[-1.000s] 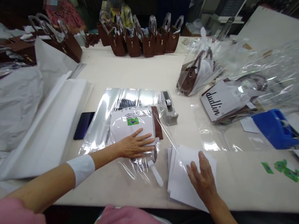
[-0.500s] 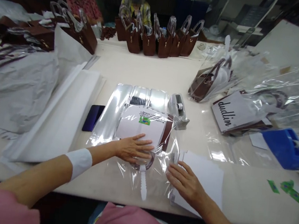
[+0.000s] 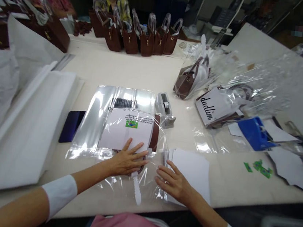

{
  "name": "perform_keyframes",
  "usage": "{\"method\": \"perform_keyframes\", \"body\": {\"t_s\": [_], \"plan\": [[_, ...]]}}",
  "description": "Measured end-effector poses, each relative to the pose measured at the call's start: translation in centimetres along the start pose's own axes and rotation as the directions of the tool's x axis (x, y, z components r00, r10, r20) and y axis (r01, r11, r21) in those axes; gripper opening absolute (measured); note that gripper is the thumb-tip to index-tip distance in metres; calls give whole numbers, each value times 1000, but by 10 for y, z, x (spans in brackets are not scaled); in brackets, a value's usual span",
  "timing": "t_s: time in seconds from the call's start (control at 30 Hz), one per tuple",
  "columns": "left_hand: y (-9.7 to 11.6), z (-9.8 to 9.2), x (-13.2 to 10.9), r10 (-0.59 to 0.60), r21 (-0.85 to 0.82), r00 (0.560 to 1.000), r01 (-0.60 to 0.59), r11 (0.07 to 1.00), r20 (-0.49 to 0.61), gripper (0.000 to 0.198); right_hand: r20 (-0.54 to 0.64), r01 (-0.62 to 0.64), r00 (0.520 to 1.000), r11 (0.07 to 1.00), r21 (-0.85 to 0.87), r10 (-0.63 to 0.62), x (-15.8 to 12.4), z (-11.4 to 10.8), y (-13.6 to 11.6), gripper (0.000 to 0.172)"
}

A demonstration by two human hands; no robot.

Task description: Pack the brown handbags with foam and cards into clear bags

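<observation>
Most of bag (image 3: 154, 137) under white card (image 3: 123, 134)

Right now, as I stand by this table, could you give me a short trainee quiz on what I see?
1. True or false: the left hand lies flat on the clear bag.
2. What lies just left of the clear bag? A a dark phone, B scissors, C a cup.
3. What colour, mainly, is the sticker on the white card?
Key: 1 true; 2 A; 3 green.
</observation>
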State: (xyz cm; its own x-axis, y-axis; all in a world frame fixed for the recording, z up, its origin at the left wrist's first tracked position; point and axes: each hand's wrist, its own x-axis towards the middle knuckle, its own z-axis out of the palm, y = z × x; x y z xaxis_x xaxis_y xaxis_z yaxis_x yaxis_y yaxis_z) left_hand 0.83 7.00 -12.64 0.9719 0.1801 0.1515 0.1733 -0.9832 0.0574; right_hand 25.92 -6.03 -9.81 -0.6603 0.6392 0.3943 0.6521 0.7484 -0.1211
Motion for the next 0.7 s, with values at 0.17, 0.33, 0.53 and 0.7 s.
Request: {"method": "perform_keyframes", "body": {"t_s": [0.17,0.33,0.53,0.7], "plan": [[1,2,1,-2,8,1000,2,1000,26,43,-46,-84,996,993,-79,80,-14,1,9,33],[0,-1,3,41,-34,999,-41,999,19,37,20,8,1000,1000,6,-8,-15,-3,5,19],[19,-5,17,-101,-88,995,100,991,-7,31,-16,24,1000,1000,-4,-24,-13,1,1,28],[20,1,15,-39,-55,999,39,998,-2,37,-140,-148,982,980,-133,130,-25,23,11,36]]}}
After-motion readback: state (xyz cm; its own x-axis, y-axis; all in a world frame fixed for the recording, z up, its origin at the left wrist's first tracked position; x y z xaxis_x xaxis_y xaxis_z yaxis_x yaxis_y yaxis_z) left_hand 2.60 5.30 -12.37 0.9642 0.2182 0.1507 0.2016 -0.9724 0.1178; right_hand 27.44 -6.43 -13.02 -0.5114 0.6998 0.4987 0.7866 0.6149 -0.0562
